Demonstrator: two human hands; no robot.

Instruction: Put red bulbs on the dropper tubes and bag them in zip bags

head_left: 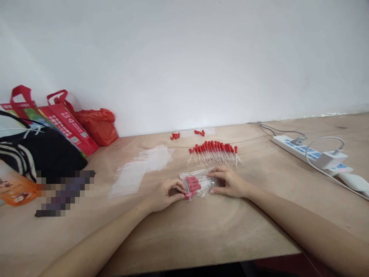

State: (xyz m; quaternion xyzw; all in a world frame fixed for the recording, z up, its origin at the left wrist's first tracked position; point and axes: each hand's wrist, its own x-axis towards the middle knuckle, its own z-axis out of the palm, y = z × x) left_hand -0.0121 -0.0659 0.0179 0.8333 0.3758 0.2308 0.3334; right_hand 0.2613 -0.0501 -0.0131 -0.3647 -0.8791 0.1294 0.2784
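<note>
A clear zip-lock bag (204,189) with several red-bulbed droppers inside lies on the table in front of me. The red bulbs (192,184) point left and the clear tubes run right. My left hand (171,193) pinches the bag's left edge by the bulbs between thumb and fingers. At the other end, my right hand (229,182) is closed on the bag's right side, covering part of it. Just beyond the bag, a row of loose droppers (215,151) with red bulbs and thin clear tubes is spread on the table.
Flat clear bags (129,175) overlap at left on the wooden table (184,234). Small red bulbs (175,136) lie near the wall. A power strip (305,150) with plugs and cables stands right. Shopping bags (69,123), a black bag (49,150) and a pixelated object (67,194) are left.
</note>
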